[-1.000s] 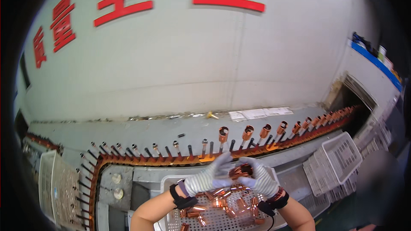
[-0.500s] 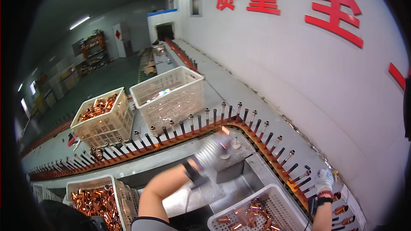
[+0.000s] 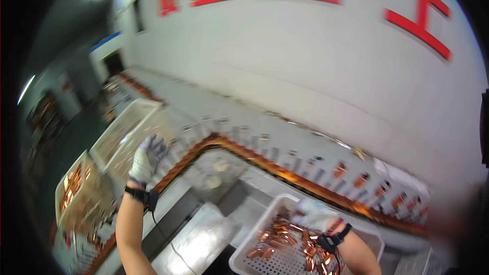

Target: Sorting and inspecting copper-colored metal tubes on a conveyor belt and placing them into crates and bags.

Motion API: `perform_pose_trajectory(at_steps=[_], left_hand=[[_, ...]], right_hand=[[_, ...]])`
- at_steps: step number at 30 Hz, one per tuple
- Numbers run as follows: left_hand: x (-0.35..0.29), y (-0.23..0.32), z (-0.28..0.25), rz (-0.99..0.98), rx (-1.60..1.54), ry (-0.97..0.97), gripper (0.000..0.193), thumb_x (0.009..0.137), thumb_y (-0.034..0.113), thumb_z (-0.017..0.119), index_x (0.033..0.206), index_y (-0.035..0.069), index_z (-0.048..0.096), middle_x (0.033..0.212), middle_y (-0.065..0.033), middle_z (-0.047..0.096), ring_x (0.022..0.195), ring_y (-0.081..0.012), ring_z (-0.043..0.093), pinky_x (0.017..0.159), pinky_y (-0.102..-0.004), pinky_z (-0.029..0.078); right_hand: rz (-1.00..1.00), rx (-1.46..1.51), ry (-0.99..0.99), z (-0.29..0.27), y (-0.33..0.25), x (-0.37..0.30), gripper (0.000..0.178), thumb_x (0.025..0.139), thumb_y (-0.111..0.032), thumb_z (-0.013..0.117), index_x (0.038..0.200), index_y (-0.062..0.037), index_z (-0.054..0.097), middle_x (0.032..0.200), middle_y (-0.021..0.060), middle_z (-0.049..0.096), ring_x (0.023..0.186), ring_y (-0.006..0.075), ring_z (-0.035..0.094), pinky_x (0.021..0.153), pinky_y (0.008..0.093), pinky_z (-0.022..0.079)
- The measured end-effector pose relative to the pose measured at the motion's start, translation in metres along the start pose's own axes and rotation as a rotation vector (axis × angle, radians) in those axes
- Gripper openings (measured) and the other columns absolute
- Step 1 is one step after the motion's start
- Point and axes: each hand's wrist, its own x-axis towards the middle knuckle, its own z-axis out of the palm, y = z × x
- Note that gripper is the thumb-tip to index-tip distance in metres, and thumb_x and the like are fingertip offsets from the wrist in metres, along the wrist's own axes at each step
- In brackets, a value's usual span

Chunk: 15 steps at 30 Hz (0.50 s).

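My left hand (image 3: pixel 146 160), in a pale glove with a black wrist strap, is raised beside the big white crate (image 3: pixel 133 103). Its fingers are curled, and whether they hold anything does not show. Over the white perforated basket (image 3: pixel 238 257), my gloved right hand (image 3: pixel 317 215) reaches down to the short copper tube pieces (image 3: pixel 277 234) lying inside. Motion smears its fingers, so their grip is unclear. Behind both hands bends a conveyor track (image 3: pixel 254 160) carrying a row of upright pins, some at the right topped with copper pieces (image 3: pixel 340 169).
A cream crate (image 3: pixel 84 198) of copper pieces stands at the left. Between my arms is a shiny metal surface (image 3: pixel 196 244), with a thin cable running from my left wrist strap. A white wall (image 3: pixel 305 56) with large red characters rises behind the conveyor.
My view has swung to the right. My left hand has moved from above the track's corner to beside the big crate. The right hand has left the track's pins for the basket.
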Motion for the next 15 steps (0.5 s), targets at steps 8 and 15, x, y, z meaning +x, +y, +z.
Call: perform_pose_trajectory(at_steps=[8, 15], left_hand=[[-0.041, -0.191, 0.349, -0.079, 0.345, -0.915, 0.049, 0.099, 0.029, 0.058, 0.136, -0.002, 0.050, 0.131, -0.0137, 0.060, 0.126, -0.0217, 0.052, 0.108, -0.0332, 0.038], [-0.035, -0.295, 0.426, -0.056, 0.378, -0.769, 0.033, 0.098, 0.030, 0.058, 0.107, 0.000, 0.068, 0.075, -0.0032, 0.066, 0.069, -0.0139, 0.063, 0.063, -0.0277, 0.049]], right_hand=[[0.414, -0.481, 0.686, -0.097, 0.104, -0.040, 0.048, 0.084, -0.038, 0.066, 0.121, -0.0075, 0.061, 0.131, 0.0233, 0.054, 0.117, 0.0436, 0.053, 0.096, 0.0509, 0.046], [0.052, 0.013, 0.401, -0.029, 0.078, -0.073, 0.035, 0.082, -0.029, 0.068, 0.103, -0.0016, 0.062, 0.109, 0.0215, 0.061, 0.107, 0.0374, 0.059, 0.088, 0.0427, 0.050]])
